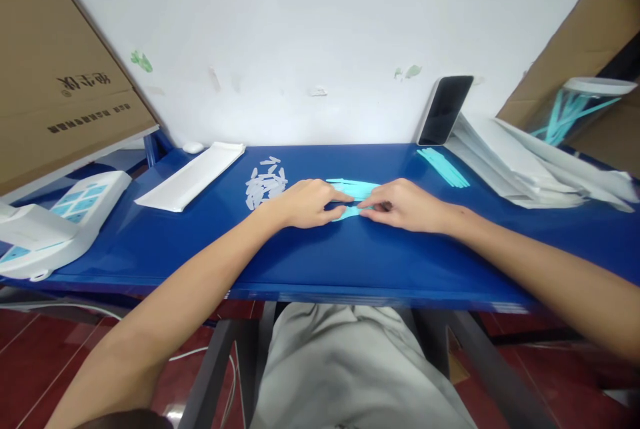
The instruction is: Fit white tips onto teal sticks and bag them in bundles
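Turquoise strips [353, 187] lie in a loose pile on the blue table [320, 255], in front of me. My left hand [315, 203] reaches in from the left, its thumb and index finger on a nearer turquoise piece [351, 212]. From the right, my right hand [395, 205] touches the same piece with thumb and index finger in a pinch. The fingertips of both hands nearly meet there. A heap of small whitish translucent pieces [263, 185] lies just left of my left hand.
More turquoise strips [443, 167] lie at the back right, below a phone [446, 111] leaning on the wall. White packets [530, 162] and a clear cup [575, 109] of strips stand right. A white tray [193, 177] and white device [75, 222] are left.
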{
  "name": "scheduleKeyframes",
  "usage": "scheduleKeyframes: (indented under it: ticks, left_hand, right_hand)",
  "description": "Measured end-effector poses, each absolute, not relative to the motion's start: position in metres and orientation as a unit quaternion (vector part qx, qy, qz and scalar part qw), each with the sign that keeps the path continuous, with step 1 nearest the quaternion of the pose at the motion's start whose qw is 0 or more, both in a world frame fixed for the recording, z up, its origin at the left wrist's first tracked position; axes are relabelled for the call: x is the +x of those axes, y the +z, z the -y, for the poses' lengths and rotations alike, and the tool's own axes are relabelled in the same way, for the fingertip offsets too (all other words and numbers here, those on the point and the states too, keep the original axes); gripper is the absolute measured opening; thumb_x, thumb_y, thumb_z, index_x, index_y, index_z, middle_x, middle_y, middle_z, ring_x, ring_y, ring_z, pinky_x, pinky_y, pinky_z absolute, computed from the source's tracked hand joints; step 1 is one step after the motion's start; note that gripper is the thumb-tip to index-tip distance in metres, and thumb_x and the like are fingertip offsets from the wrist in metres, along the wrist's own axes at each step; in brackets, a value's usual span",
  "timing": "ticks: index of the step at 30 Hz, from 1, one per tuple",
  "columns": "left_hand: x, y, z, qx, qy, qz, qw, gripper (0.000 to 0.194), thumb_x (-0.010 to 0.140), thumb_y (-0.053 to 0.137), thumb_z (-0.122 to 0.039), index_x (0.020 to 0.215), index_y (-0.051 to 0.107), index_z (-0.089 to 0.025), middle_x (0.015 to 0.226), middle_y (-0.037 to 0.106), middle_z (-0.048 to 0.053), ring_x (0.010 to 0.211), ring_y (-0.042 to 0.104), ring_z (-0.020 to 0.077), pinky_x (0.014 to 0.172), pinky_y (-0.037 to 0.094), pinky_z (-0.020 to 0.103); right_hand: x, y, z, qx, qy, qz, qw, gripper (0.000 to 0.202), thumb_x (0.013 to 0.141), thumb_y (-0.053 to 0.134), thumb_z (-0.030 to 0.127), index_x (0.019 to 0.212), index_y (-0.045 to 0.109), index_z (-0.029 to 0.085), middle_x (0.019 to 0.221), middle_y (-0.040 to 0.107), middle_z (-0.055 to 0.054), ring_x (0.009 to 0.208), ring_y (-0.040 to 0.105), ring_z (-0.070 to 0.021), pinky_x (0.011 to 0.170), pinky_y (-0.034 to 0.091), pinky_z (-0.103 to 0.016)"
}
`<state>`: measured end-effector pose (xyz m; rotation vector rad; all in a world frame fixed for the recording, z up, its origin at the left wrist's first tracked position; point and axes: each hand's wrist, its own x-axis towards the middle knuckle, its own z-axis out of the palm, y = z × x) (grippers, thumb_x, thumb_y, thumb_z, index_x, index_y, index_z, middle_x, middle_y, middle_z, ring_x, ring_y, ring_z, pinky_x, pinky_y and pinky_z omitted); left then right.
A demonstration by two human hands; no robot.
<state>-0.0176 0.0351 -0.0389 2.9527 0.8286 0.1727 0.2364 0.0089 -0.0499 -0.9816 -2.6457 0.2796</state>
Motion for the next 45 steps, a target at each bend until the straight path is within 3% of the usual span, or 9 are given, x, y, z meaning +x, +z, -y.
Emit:
scheduleKeyframes:
  ticks: [8, 14, 22, 28, 35, 39, 42, 45]
  left_hand:
    - [-0.016, -0.036, -0.032, 0.960, 0.053, -0.272, 0.031, 0.043, 0.098, 0.051, -0.035, 0.137, 0.069, -0.026, 0.086, 0.077, 0.005, 0.074, 0.069, 0.0213, 0.064, 0.041, 0.028]
    - [-0.017, -0.036, -0.032, 0.963, 0.072, -0.252, 0.057, 0.041, 0.097, 0.051, -0.032, 0.131, 0.073, -0.027, 0.086, 0.077, 0.004, 0.069, 0.066, 0.0191, 0.063, 0.039, 0.028]
    - [-0.020, -0.032, -0.033, 0.964, 0.060, -0.235, 0.113, 0.039, 0.097, 0.053, -0.034, 0.128, 0.075, -0.027, 0.063, 0.068, 0.000, 0.056, 0.057, 0.0162, 0.058, 0.036, 0.027]
    - [-0.023, -0.031, -0.035, 0.962, 0.061, -0.218, 0.151, 0.040, 0.101, 0.054, -0.046, 0.129, 0.074, -0.027, 0.065, 0.070, 0.001, 0.053, 0.051, 0.0144, 0.058, 0.036, 0.026]
    - [-0.026, -0.027, -0.035, 0.959, 0.050, -0.202, 0.192, 0.037, 0.099, 0.051, -0.032, 0.126, 0.075, -0.026, 0.071, 0.072, 0.001, 0.058, 0.056, 0.0143, 0.063, 0.041, 0.026]
    - [-0.026, -0.025, -0.035, 0.957, 0.104, -0.227, 0.147, 0.040, 0.095, 0.053, -0.033, 0.129, 0.072, -0.022, 0.061, 0.060, -0.002, 0.054, 0.050, 0.0141, 0.059, 0.037, 0.026]
    - [-0.029, -0.026, -0.039, 0.950, 0.121, -0.275, 0.085, 0.030, 0.094, 0.056, -0.041, 0.098, 0.076, -0.019, 0.061, 0.058, -0.001, 0.054, 0.049, 0.0145, 0.058, 0.032, 0.029]
    - [-0.033, -0.026, -0.044, 0.943, 0.102, -0.311, 0.065, 0.047, 0.096, 0.055, -0.048, 0.059, 0.058, -0.019, 0.054, 0.052, 0.000, 0.050, 0.043, 0.0140, 0.056, 0.028, 0.032]
  right_hand:
    - [0.239, -0.055, -0.011, -0.396, 0.049, 0.893, 0.207, 0.033, 0.097, 0.055, 0.035, 0.112, 0.080, 0.019, 0.082, 0.076, -0.006, 0.068, 0.065, -0.0172, 0.065, 0.041, -0.027]
    - [0.241, -0.057, -0.015, -0.406, 0.025, 0.898, 0.169, 0.034, 0.097, 0.052, 0.034, 0.109, 0.080, 0.019, 0.083, 0.074, -0.006, 0.068, 0.063, -0.0171, 0.065, 0.039, -0.028]
    - [0.243, -0.049, -0.012, -0.426, -0.028, 0.898, 0.104, 0.038, 0.101, 0.045, 0.037, 0.110, 0.079, 0.022, 0.084, 0.067, -0.006, 0.070, 0.060, -0.0179, 0.061, 0.033, -0.029]
    - [0.247, -0.045, -0.012, -0.402, -0.023, 0.911, 0.094, 0.041, 0.104, 0.043, 0.040, 0.108, 0.079, 0.023, 0.084, 0.064, -0.006, 0.069, 0.058, -0.0178, 0.061, 0.033, -0.030]
    - [0.248, -0.047, -0.013, -0.396, -0.013, 0.912, 0.107, 0.035, 0.101, 0.049, 0.036, 0.110, 0.080, 0.023, 0.088, 0.068, -0.006, 0.070, 0.061, -0.0172, 0.063, 0.036, -0.029]
    - [0.248, -0.049, -0.015, -0.387, 0.029, 0.912, 0.133, 0.033, 0.100, 0.051, 0.037, 0.105, 0.079, 0.020, 0.086, 0.070, -0.006, 0.071, 0.061, -0.0176, 0.066, 0.039, -0.029]
    - [0.245, -0.049, -0.013, -0.384, 0.050, 0.911, 0.144, 0.033, 0.099, 0.051, 0.038, 0.097, 0.078, 0.019, 0.087, 0.071, -0.007, 0.073, 0.062, -0.0183, 0.067, 0.040, -0.030]
    - [0.242, -0.048, -0.011, -0.386, 0.054, 0.909, 0.151, 0.034, 0.100, 0.050, 0.037, 0.097, 0.078, 0.018, 0.089, 0.071, -0.008, 0.072, 0.062, -0.0183, 0.068, 0.041, -0.031]
